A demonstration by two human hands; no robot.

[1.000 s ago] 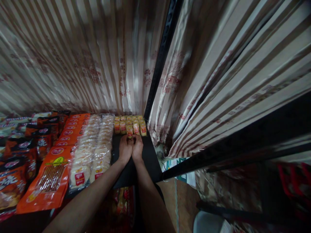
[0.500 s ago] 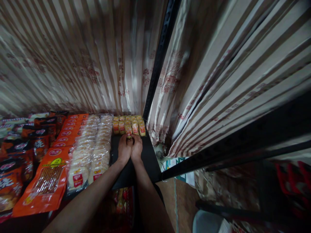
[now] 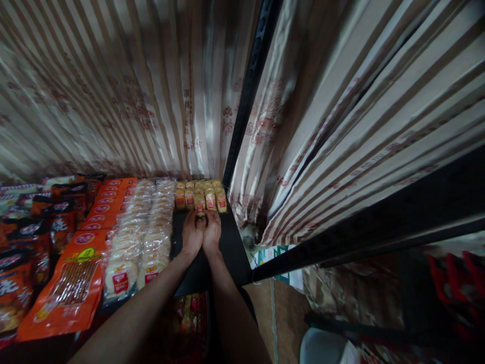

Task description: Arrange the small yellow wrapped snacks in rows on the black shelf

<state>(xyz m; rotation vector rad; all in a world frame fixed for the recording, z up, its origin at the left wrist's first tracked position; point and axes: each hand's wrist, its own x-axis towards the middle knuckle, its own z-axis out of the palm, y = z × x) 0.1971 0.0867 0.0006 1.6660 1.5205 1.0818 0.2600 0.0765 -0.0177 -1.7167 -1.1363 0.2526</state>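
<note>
My left hand (image 3: pixel 193 236) and my right hand (image 3: pixel 212 233) sit side by side over the black shelf, thumbs close together and fingers curled. Between their fingertips a small yellow wrapped snack (image 3: pixel 200 215) shows in part; the rest of it is hidden by the fingers. Just beyond stand rows of small yellow snack packets (image 3: pixel 210 200) with red labels, upright at the shelf's back corner. To the left of my hands, rows of clear-wrapped round crackers (image 3: pixel 155 242) run from front to back.
The black shelf (image 3: pixel 231 263) ends at a dark slotted post (image 3: pixel 248 96). Orange snack bags (image 3: pixel 76 283) and dark-orange packets (image 3: pixel 22 268) fill the left side. Striped curtains (image 3: pixel 159 91) hang behind and to the right. A dark shelf bar (image 3: pixel 341 232) crosses the right side.
My hands have parted slightly at the fingertips, so more of the small yellow snack between them shows. The rows of packets stand as before.
</note>
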